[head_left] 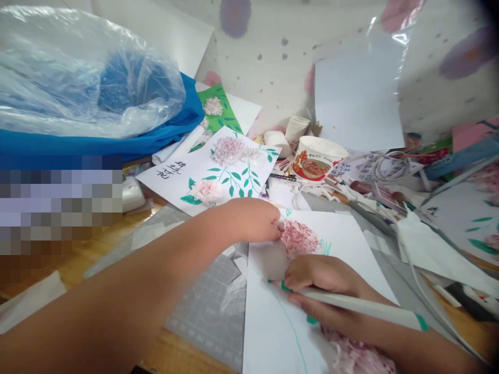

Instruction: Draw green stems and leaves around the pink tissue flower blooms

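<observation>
A white sheet of paper (273, 332) lies in front of me on a grey cutting mat (210, 306). It bears a pink paper flower (298, 239) and a thin green drawn line. My left hand (253, 221) rests on the sheet's top edge, its fingers curled against the pink flower. My right hand (323, 280) is closed around a white marker with a green tip (351, 304), the tip touching the paper just below the flower. A second pink flower (351, 356) shows under my right wrist.
A finished flower picture with green leaves (218, 176) lies beyond the sheet. A paper bowl (317, 158), paper cups (296, 127), pens and scraps crowd the back right. At the left, a clear plastic bag (78, 72) sits on blue cloth (167, 130).
</observation>
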The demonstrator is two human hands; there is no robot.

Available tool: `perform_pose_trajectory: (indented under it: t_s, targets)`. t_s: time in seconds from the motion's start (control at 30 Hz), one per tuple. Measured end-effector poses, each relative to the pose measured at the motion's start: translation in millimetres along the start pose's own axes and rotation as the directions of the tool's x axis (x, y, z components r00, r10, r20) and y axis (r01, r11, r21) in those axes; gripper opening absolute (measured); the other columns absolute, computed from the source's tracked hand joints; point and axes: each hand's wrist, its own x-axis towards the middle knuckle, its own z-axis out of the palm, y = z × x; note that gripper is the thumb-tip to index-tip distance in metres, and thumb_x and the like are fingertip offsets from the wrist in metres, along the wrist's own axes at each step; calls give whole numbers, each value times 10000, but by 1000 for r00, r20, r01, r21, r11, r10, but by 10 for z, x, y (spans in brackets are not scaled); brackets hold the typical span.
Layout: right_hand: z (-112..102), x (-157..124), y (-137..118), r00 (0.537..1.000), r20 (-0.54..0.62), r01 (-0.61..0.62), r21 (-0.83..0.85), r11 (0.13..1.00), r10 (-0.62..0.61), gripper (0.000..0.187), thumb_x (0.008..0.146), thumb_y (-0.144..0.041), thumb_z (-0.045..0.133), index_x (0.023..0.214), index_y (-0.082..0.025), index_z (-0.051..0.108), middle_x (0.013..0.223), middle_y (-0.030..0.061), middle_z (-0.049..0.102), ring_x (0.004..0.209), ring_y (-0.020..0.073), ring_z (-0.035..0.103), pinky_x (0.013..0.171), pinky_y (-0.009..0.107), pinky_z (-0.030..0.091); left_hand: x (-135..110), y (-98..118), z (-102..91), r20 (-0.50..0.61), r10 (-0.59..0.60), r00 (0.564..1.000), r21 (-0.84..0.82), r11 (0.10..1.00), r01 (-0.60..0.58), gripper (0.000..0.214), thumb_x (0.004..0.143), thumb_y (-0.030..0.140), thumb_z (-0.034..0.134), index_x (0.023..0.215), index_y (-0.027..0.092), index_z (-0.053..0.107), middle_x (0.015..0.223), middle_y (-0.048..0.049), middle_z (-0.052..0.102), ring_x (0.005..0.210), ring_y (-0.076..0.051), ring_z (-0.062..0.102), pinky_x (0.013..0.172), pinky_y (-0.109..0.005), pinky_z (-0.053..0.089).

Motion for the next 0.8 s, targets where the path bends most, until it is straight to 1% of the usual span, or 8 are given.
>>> perform_pose_trajectory:
  t_s: [0.1,0.33,0.5,0.6,0.8]
  targets:
    - [2,-8,4,1000,11,2,-7,1000,-1,29,787,-155,460,762,-157,475,710,37,549,632,117,495,565,229,378,-1,0,-4,7,2,1000,2,1000,-2,162,661,327,398,613,207,496,612,12,553,517,-134,465,418,-242,290]
    - [-7,-26,11,1000,-2,-22,-6,1000,22,35,783,-162,464,750,-163,474,684,27,545,611,113,492,560,228,376,0,-13,-12,0,20,1000,1,1000,-20,175,673,338,396,623,197,488,648,5,557,537,-134,469,431,-240,296]
    - [-22,-24,19,1000,-1,-28,8,1000,28,60,778,-173,471,719,-165,466,671,24,546,613,111,498,562,223,379,3,10,-22,31,6,999,14,1000,-6,191,680,337,386,638,198,509,656,5,561,541,-132,473,432,-236,296]
    - [-24,-25,41,1000,-5,-24,12,1000,24,70,773,-167,473,705,-167,456,648,13,528,591,101,480,544,217,366,-1,12,-20,36,-3,999,4,1000,3,183,675,329,388,645,202,516,656,7,562,550,-133,478,438,-237,298]
    - [-20,-18,33,999,-41,-8,38,999,9,121,737,-134,464,638,-177,411,579,-15,457,530,87,419,490,207,326,14,-33,16,7,-10,1000,-14,1000,10,186,670,363,391,640,213,497,648,16,552,541,-135,472,430,-243,294]
